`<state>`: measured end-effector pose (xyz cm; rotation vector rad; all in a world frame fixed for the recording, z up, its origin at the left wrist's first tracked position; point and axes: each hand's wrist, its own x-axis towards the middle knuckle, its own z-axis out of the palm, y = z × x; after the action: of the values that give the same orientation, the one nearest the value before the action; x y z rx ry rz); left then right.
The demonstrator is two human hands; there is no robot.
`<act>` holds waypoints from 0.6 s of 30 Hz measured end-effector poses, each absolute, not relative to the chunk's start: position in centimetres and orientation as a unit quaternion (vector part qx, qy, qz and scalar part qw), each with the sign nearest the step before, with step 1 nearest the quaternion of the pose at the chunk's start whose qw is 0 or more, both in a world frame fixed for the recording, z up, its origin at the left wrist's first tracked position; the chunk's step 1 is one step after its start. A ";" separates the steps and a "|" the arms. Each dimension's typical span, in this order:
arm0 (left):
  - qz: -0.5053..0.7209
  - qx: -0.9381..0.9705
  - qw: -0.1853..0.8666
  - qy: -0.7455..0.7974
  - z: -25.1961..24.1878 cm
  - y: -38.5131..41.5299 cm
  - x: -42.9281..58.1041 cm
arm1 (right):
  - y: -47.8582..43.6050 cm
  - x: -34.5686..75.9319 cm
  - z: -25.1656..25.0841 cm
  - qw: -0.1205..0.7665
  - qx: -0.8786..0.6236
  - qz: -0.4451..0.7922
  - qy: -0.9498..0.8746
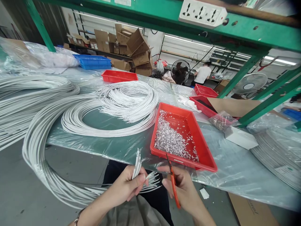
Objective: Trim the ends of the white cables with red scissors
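Note:
My left hand (133, 185) pinches several white cables (137, 163) whose ends stick up above the fingers, with one more end pointing right from the fingertips. Below it, further cable ends (152, 182) of a long bundle lie over my lap. To the right, my right hand (181, 185) holds orange-handled scissors (173, 185), blades pointing up toward the tray. Just beyond, a red tray (204, 141) at the table edge holds a pile of small shiny metal pieces (169, 138). Coiled white cables (131, 100) lie on the table to the left of it.
A green frame (145, 12) with a power strip (202, 13) crosses overhead. Further back are a blue tray (92, 62), another red tray (119, 76) and white gloves (190, 103). A white box (241, 137) sits at right. A person (202, 72) is in the background near a fan (180, 71).

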<state>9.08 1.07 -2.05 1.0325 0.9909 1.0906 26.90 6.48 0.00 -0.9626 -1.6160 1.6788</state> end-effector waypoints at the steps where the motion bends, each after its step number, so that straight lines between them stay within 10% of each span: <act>1: 0.473 0.455 0.615 0.437 -2.1 1.0 9.3 | 6.4 26.2 -0.1 0.325 -0.350 0.664 -0.575; 18: 0.503 0.524 0.489 0.484 -1.9 1.4 9.9 | 5.0 23.2 -1.4 0.410 -0.347 0.754 -0.379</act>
<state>9.89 1.40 -1.91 1.2725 1.1750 1.2222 23.25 5.00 -1.36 -0.8739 -0.9533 1.8981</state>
